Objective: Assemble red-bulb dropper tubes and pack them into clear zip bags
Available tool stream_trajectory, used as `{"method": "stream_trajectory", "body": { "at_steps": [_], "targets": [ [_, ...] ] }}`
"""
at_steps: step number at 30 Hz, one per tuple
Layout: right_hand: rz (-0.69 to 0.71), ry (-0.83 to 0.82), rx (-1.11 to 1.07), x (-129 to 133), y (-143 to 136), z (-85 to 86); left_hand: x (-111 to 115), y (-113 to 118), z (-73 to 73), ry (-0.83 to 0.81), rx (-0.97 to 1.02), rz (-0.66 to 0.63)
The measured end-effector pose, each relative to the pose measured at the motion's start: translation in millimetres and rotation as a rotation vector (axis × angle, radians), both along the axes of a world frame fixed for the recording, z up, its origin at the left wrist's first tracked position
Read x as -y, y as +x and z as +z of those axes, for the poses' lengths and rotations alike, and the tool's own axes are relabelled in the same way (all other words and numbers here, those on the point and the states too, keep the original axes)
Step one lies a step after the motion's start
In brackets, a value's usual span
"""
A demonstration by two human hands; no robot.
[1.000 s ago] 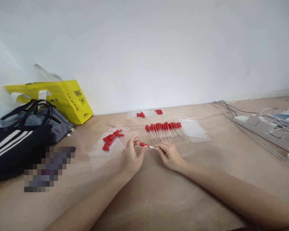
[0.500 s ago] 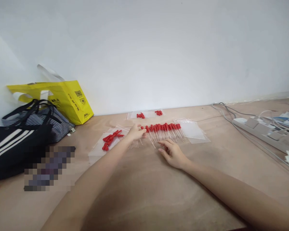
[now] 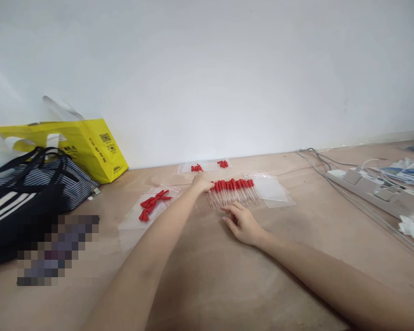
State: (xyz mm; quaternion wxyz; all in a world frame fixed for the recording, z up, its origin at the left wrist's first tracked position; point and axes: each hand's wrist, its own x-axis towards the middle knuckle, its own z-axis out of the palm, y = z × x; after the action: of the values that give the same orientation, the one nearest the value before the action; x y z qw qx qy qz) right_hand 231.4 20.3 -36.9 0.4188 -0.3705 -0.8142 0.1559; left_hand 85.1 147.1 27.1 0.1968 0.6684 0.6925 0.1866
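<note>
A row of clear droppers with red bulbs (image 3: pixel 232 185) lies side by side on the table. My left hand (image 3: pixel 200 183) reaches to the left end of this row, just in front of a small cluster of red bulbs (image 3: pixel 196 168) on a clear bag; its fingertips are too small and hidden to read. In front of the row rests my right hand (image 3: pixel 240 223), fingers curved and apart, with nothing in it. More red bulbs (image 3: pixel 155 201) lie on a clear bag (image 3: pixel 129 226) to the left of my left forearm. Another small group of red bulbs (image 3: pixel 222 163) sits at the back.
Flat clear bags (image 3: pixel 271 191) lie right of the row. A white power strip (image 3: pixel 369 191) with cables is on the right. At the left are a yellow bag (image 3: pixel 96 147), a striped bag (image 3: pixel 77 184) and a black bag (image 3: pixel 14 230). A wall stands behind.
My left hand has moved farther forward, toward the back bulbs. The dropper it was touching now lies nearer the row. My right hand stays in front of the row; the view has shifted slightly.
</note>
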Motion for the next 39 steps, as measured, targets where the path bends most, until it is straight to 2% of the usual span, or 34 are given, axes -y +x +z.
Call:
{"method": "stream_trajectory", "body": {
  "at_steps": [4, 8, 11, 14, 18, 23, 31, 39],
  "targets": [
    [-0.005, -0.004, 0.002, 0.2, 1.4, 0.2, 13.7, -26.3, -1.2, 0.215, -0.080, -0.124],
    [0.000, -0.012, -0.009, 0.9, 1.2, 0.5, 46.9, -81.4, -9.4, 0.390, -0.129, -0.280],
    [0.002, -0.035, -0.015, 0.9, 0.2, 0.6, 76.4, -120.9, -20.6, 0.457, -0.172, -0.340],
    [-0.001, -0.045, -0.012, 1.0, -0.5, 0.8, 96.6, -139.0, -32.9, 0.458, -0.242, -0.358],
    [-0.006, -0.043, -0.017, 1.7, 0.1, 0.9, 102.9, -129.1, -43.9, 0.285, -0.354, -0.333],
    [0.003, -0.038, -0.002, 1.3, 1.4, 0.0, 95.2, -101.3, -43.2, 0.153, -0.362, -0.322],
    [0.008, -0.046, 0.031, 2.3, 1.1, 1.8, 89.0, -72.4, -42.1, 0.120, -0.360, -0.328],
    [0.018, -0.043, 0.039, 2.6, 1.4, 3.3, 106.6, -49.3, -48.9, 0.209, -0.338, -0.325]
  ]
}}
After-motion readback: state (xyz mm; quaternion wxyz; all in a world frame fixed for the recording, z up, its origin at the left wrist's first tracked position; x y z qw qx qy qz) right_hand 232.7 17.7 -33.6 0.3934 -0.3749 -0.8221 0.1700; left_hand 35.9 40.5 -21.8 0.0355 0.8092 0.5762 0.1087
